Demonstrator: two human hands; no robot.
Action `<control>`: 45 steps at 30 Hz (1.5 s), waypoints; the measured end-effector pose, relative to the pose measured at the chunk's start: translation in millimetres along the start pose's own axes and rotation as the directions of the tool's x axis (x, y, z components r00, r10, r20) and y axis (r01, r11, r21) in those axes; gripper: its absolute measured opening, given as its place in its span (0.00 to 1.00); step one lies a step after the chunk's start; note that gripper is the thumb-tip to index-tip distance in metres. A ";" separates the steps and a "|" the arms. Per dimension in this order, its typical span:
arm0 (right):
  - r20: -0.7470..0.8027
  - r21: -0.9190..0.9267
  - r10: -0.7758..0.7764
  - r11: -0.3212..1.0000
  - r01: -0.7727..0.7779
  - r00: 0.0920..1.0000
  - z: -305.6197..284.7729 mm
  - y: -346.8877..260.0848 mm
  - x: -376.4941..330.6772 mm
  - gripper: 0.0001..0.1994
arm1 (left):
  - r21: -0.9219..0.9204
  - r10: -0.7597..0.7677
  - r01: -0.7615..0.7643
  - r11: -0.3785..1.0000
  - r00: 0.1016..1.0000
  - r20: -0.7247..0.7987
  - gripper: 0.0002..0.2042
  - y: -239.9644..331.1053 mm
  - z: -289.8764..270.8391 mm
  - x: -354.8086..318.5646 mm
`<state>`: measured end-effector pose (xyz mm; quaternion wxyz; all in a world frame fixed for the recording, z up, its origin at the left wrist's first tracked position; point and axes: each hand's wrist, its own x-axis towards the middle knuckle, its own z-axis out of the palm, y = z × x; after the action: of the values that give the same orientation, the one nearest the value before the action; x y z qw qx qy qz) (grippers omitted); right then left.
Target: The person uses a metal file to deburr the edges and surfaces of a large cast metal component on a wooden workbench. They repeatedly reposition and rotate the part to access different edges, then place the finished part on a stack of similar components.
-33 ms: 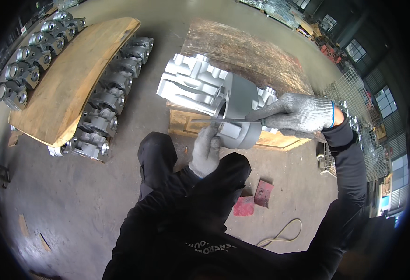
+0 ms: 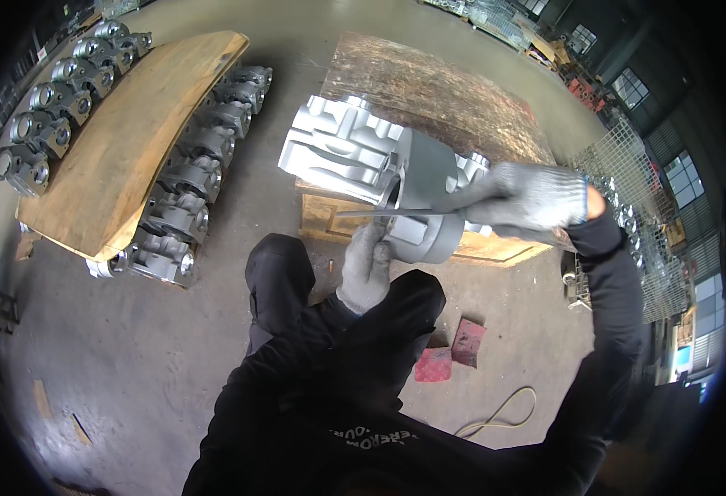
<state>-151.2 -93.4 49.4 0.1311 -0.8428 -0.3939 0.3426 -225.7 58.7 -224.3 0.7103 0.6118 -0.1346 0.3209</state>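
Observation:
A large silver metal casting (image 2: 346, 153) with a round flange (image 2: 429, 240) lies on a wooden pallet (image 2: 326, 217) in front of me. My right hand (image 2: 536, 198), in a grey knit glove, grips a long flat file-like tool (image 2: 387, 212). The tool points left across the flange opening. My left hand (image 2: 365, 269), also gloved, rests against the lower edge of the flange just under the tool's tip. My dark-clothed knees are below it.
To the left, a plywood sheet (image 2: 127, 124) lies over rows of grey castings (image 2: 177, 219). Wire mesh cages (image 2: 627, 165) stand at the right. Red flat pieces (image 2: 454, 351) and a looped strap (image 2: 503, 413) lie on the concrete floor.

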 end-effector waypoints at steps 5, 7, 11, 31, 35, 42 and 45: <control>0.027 0.026 0.135 0.990 -0.136 0.990 -3.7 -0.8 1.7 0.23 | 0.057 -0.011 0.005 0.998 0.994 0.106 0.11 0.2 -8.1 8.0; -0.101 -0.088 0.038 0.995 -0.047 0.994 -0.2 -5.4 -7.6 0.22 | 0.072 -0.005 -0.004 0.997 0.991 0.131 0.11 3.2 -9.6 9.1; -0.279 -0.273 0.112 0.943 -0.191 0.954 18.2 -19.8 -22.6 0.20 | 0.074 0.008 -0.013 0.997 0.998 0.066 0.10 12.0 -6.8 8.7; -0.398 -0.587 -0.193 0.805 -0.087 0.897 31.3 -18.1 -13.0 0.29 | 0.076 0.090 -0.089 0.993 0.996 -0.002 0.15 13.5 -2.3 10.3; -0.393 -0.557 0.024 0.789 -0.259 0.919 27.3 -3.0 -4.4 0.27 | 0.089 0.063 -0.066 0.994 0.998 0.028 0.15 12.3 -5.9 7.5; -0.303 -0.276 0.183 0.923 -0.269 0.935 -5.0 -8.6 3.8 0.21 | 0.080 0.098 -0.103 0.991 0.993 0.058 0.14 11.1 -11.0 6.2; -0.287 -0.296 0.142 0.927 -0.229 0.947 -5.8 -18.6 -2.1 0.20 | 0.091 0.120 -0.121 0.988 0.993 0.017 0.13 10.4 -8.7 3.4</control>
<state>-158.9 -82.5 63.7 0.0074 -0.9241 -0.3423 0.1699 -231.3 68.5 -216.0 0.6599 0.6365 -0.1603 0.3656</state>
